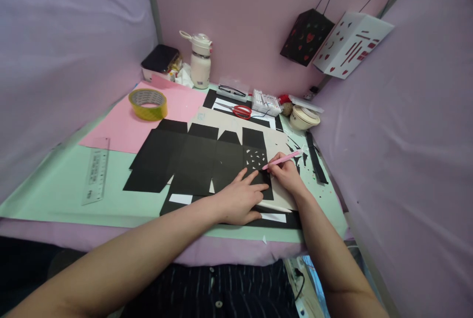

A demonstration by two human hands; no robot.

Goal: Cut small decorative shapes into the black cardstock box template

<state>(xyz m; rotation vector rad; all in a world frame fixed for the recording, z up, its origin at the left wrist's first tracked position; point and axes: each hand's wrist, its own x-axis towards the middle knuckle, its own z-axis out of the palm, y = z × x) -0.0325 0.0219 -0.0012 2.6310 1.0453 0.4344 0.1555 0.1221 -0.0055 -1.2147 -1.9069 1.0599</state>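
Note:
A flat black paper cut-out, shaped like an unfolded box, lies on the green mat. Its right panel has several small holes cut through it. My left hand lies flat on the black paper with its fingers spread, pressing just left of that panel. My right hand grips a pink craft knife like a pen, its tip touching the cut panel.
A yellow tape roll sits on pink paper. A clear ruler lies at the left. Red scissors, a white bottle, a white tape roll and paper scraps stand behind. Two paper lanterns hang at the right.

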